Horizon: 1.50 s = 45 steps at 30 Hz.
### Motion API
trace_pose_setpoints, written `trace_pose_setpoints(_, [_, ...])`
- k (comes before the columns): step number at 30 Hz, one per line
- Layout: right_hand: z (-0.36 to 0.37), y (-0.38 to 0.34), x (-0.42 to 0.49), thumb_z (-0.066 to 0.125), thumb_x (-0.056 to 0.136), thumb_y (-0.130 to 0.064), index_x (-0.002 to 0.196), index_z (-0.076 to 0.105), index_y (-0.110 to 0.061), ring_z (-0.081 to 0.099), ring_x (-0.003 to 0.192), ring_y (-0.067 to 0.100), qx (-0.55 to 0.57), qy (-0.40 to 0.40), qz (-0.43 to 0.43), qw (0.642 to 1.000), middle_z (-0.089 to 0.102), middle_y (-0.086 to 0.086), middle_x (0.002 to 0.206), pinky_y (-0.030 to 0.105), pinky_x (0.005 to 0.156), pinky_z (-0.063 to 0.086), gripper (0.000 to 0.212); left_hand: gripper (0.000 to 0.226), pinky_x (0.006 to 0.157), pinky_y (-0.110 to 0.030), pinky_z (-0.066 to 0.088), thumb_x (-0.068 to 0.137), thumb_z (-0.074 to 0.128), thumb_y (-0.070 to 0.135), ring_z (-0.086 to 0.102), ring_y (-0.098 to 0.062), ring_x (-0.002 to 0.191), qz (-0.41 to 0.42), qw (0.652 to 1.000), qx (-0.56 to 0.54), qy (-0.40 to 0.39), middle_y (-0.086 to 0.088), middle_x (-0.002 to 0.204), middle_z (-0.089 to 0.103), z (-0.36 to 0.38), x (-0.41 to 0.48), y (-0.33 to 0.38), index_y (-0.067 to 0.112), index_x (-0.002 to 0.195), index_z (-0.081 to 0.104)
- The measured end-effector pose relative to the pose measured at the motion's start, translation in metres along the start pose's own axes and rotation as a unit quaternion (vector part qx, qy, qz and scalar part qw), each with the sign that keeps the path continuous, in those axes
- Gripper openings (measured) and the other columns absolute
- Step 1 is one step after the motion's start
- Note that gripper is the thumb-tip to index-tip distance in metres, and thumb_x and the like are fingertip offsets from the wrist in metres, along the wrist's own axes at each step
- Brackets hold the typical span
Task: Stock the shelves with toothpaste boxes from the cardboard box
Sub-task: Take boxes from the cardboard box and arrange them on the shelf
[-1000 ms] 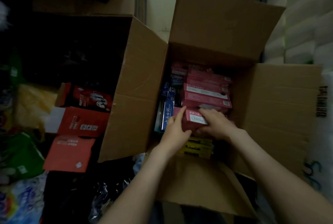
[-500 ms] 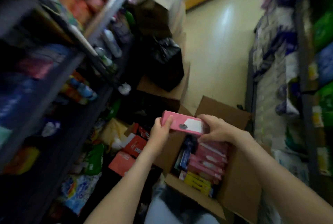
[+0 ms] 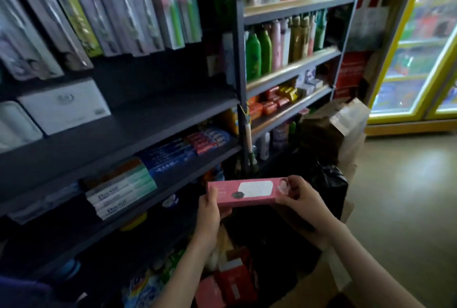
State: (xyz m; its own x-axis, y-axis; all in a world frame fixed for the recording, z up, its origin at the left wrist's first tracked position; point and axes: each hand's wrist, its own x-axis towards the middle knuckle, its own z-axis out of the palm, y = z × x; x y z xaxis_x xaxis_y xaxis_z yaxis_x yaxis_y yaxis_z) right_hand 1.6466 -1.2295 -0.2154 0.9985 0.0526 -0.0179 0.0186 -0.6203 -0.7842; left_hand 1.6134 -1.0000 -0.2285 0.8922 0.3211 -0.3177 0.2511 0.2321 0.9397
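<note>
A second ago both hands were down in the carton on a pink box. Now the view has swung up to the shelves and that box (image 3: pixel 247 192) is out, held level at lower centre of the frame, in front of the toothpaste shelf (image 3: pixel 173 185) and just below its edge. The left hand (image 3: pixel 210 211) cups the box's left end, thumb on the front and fingers curled beneath. The right hand (image 3: pixel 300 198) pinches the right end, fingers curled over the top and thumb under. So the pick is done and placing is the step in hand. Only a flap of the carton (image 3: pixel 311 285) shows, at the bottom edge between the forearms.

From the left, the shelf carries a white stack (image 3: pixel 118 191), then blue boxes (image 3: pixel 170 156), then red boxes (image 3: pixel 207 139), set end to end. In this dim light I cannot tell whether any gap is left among them. The board above (image 3: pixel 153 122) hangs low over the row, so a box probably has to slide in flat. That upper board lies bare to the right of a white case (image 3: pixel 64 107). The post (image 3: pixel 241 85) closes the shelf's right end, above the held box. A black bag (image 3: pixel 326 184) sits close behind the right hand, and past it the floor (image 3: pixel 395 196) is open at right.
</note>
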Motion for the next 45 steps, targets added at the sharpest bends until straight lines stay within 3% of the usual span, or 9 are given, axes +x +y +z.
trace_pose_setpoints(5, [0.03, -0.049, 0.062, 0.073, 0.082, -0.013, 0.103, 0.057, -0.018, 0.059, 0.076, 0.007, 0.084, 0.012, -0.033, 0.996, 0.062, -0.008, 0.083, 0.009, 0.065, 0.041, 0.027, 0.042, 0.088, -0.037, 0.051, 0.098, 0.039, 0.046, 0.062, -0.018, 0.097, 0.062, 0.998, 0.002, 0.017, -0.006, 0.113, 0.061, -0.025, 0.026, 0.049, 0.017, 0.128, 0.043])
trace_pose_setpoints(12, [0.074, -0.13, 0.182, 0.06, 0.091, -0.016, 0.134, 0.047, -0.012, 0.055, 0.111, 0.023, 0.059, 0.031, -0.122, 0.99, 0.057, 0.007, 0.12, 0.031, 0.093, 0.042, 0.046, 0.039, 0.095, -0.029, 0.036, 0.095, 0.045, 0.044, 0.05, -0.02, 0.115, 0.186, 0.957, 0.198, 0.098, 0.001, 0.119, 0.05, -0.059, 0.12, 0.129, 0.02, 0.126, 0.05])
trace_pose_setpoints(16, [0.09, -0.176, 0.26, 0.048, 0.098, -0.021, 0.141, 0.038, -0.016, 0.048, 0.123, 0.02, 0.071, 0.027, -0.158, 0.984, 0.048, 0.005, 0.133, 0.021, 0.095, 0.034, 0.045, 0.035, 0.089, -0.024, 0.038, 0.091, 0.056, 0.041, 0.053, -0.019, 0.108, 0.229, 0.914, 0.31, 0.123, -0.003, 0.109, 0.049, -0.081, 0.196, 0.177, 0.018, 0.118, 0.058])
trace_pose_setpoints(20, [0.103, -0.199, 0.332, 0.047, 0.096, -0.009, 0.15, 0.019, -0.016, 0.038, 0.13, 0.019, 0.033, -0.041, -0.194, 0.98, 0.032, 0.004, 0.145, 0.016, 0.092, 0.029, 0.062, 0.054, 0.093, -0.02, 0.039, 0.09, 0.063, 0.036, 0.045, -0.005, 0.117, 0.256, 0.886, 0.374, 0.098, 0.014, 0.125, 0.046, -0.092, 0.259, 0.206, 0.03, 0.139, 0.04])
trace_pose_setpoints(22, [0.108, -0.203, 0.362, 0.051, 0.092, -0.008, 0.151, 0.014, -0.018, 0.037, 0.131, 0.021, 0.002, -0.081, -0.185, 0.979, 0.026, 0.005, 0.15, 0.016, 0.09, 0.03, 0.07, 0.047, 0.076, -0.009, 0.039, 0.09, 0.062, 0.035, 0.054, -0.005, 0.102, 0.27, 0.863, 0.413, 0.108, 0.011, 0.112, 0.055, -0.09, 0.29, 0.214, 0.027, 0.133, 0.046])
trace_pose_setpoints(24, [0.113, -0.206, 0.384, 0.054, 0.092, -0.014, 0.152, 0.012, -0.02, 0.032, 0.136, 0.022, -0.036, -0.116, -0.181, 0.976, 0.017, 0.003, 0.156, 0.018, 0.093, 0.032, 0.074, 0.043, 0.069, -0.008, 0.039, 0.091, 0.061, 0.035, 0.055, -0.006, 0.094, 0.276, 0.849, 0.432, 0.126, 0.008, 0.109, 0.059, -0.086, 0.318, 0.219, 0.024, 0.13, 0.049])
trace_pose_setpoints(28, [0.123, -0.206, 0.412, 0.051, 0.096, -0.021, 0.153, 0.005, -0.023, 0.01, 0.146, 0.021, -0.08, -0.141, -0.175, 0.971, 0.002, -0.001, 0.159, 0.026, 0.11, 0.022, 0.073, 0.045, 0.085, -0.027, 0.05, 0.092, 0.06, 0.034, 0.059, -0.014, 0.105, 0.286, 0.842, 0.432, 0.149, 0.0, 0.119, 0.059, -0.075, 0.367, 0.222, 0.023, 0.133, 0.045])
trace_pose_setpoints(39, [0.139, -0.202, 0.443, 0.047, 0.097, -0.027, 0.15, 0.024, -0.019, 0.016, 0.144, 0.023, -0.177, -0.098, -0.19, 0.961, 0.016, 0.002, 0.157, 0.033, 0.116, 0.018, 0.058, 0.034, 0.084, -0.035, 0.051, 0.091, 0.062, 0.024, 0.062, -0.023, 0.1, 0.278, 0.82, 0.471, 0.167, -0.008, 0.11, 0.064, -0.083, 0.444, 0.237, 0.018, 0.122, 0.049])
trace_pose_setpoints(45, [0.13, -0.196, 0.417, 0.049, 0.096, -0.023, 0.144, 0.036, -0.018, 0.028, 0.138, 0.023, -0.143, -0.04, -0.241, 0.959, 0.033, 0.001, 0.15, 0.037, 0.112, 0.026, 0.049, 0.076, 0.111, -0.039, 0.031, 0.093, 0.058, 0.029, 0.032, -0.032, 0.136, 0.192, 0.824, 0.489, 0.211, -0.019, 0.151, 0.026, -0.061, 0.421, 0.247, 0.014, 0.152, 0.012])
